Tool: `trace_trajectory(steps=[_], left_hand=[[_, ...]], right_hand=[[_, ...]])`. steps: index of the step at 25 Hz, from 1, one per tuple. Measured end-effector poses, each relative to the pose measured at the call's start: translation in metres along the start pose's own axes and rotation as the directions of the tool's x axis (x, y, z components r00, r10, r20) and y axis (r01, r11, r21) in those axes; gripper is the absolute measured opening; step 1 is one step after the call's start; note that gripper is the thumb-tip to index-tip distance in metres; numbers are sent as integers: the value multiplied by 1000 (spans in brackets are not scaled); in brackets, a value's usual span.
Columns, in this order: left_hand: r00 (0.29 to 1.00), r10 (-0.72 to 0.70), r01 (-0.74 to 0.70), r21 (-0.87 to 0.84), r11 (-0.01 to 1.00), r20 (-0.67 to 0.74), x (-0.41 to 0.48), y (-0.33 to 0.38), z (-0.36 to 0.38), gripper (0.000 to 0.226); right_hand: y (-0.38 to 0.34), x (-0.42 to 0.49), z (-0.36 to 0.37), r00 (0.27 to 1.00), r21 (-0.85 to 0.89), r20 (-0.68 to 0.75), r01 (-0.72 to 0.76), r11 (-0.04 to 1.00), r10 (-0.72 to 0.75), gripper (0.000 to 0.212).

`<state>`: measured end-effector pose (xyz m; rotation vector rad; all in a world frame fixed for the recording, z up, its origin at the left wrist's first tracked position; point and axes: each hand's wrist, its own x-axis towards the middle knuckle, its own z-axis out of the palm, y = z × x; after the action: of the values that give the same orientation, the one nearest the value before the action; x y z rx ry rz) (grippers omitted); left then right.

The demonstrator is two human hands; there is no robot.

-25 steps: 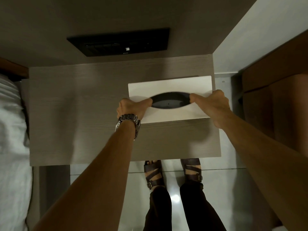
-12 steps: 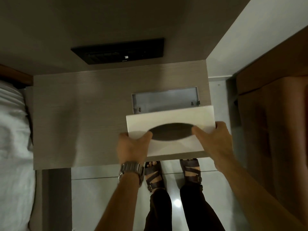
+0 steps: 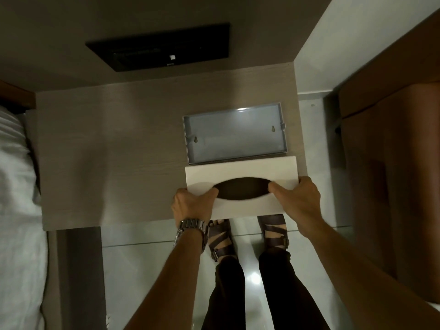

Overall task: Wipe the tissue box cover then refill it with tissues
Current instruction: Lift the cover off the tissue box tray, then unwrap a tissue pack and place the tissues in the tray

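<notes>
The white tissue box cover [image 3: 240, 170], with a dark oval slot, is held above the near edge of the bedside table. My left hand [image 3: 191, 206] grips its left end with the thumb at the slot's edge. My right hand [image 3: 297, 201] grips its right end the same way. Just behind the cover, a grey rectangular base tray [image 3: 234, 134] lies on the table; it holds no tissues and shows two keyhole slots.
The grey wood-grain bedside table [image 3: 107, 158] meets a wall with a black switch panel [image 3: 159, 46]. A white bed [image 3: 16, 186] lies to the left, a brown cabinet [image 3: 392, 151] to the right. My sandalled feet [image 3: 247, 236] stand on glossy floor below.
Both hands lifted the cover off the base and drew it toward me, past the table's near edge. The grey base tray is uncovered on the table.
</notes>
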<state>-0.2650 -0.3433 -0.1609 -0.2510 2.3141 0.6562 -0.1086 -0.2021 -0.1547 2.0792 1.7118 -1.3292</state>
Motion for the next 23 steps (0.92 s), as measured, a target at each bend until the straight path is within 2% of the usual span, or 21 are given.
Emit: trace_trajectory(steps=[1, 5, 9, 13, 15, 18, 20, 23], left_hand=[[1000, 6, -6, 1, 1000, -5, 3, 1, 0, 38], [999, 34, -33, 28, 999, -16, 13, 8, -2, 56], [999, 35, -34, 53, 998, -12, 15, 15, -6, 58], [980, 148, -143, 51, 988, -130, -3, 24, -10, 77], [940, 282, -284, 17, 959, -193, -26, 40, -3, 77], [830, 538, -539, 39, 842, -145, -64, 77, 29, 66], [762, 647, -647, -35, 762, -26, -99, 112, 66, 55], [648, 734, -721, -148, 677, 203, -160, 165, 128, 44]], right_hand=[[-2, 3, 2, 1000, -3, 1, 9, 1000, -9, 65], [-7, 12, 5, 999, 24, 12, 32, 999, -32, 68], [-10, 12, 4, 1000, 52, 15, 22, 998, -23, 71], [-6, 6, -14, 1000, 143, 2, 17, 990, -17, 76], [-2, 5, -33, 999, 239, -49, 20, 971, -9, 76], [-2, 8, -72, 985, 399, -167, 31, 916, 39, 61], [6, 14, -116, 948, 497, -312, 108, 861, 61, 44], [31, 24, -194, 827, 577, -549, 267, 772, 124, 22]])
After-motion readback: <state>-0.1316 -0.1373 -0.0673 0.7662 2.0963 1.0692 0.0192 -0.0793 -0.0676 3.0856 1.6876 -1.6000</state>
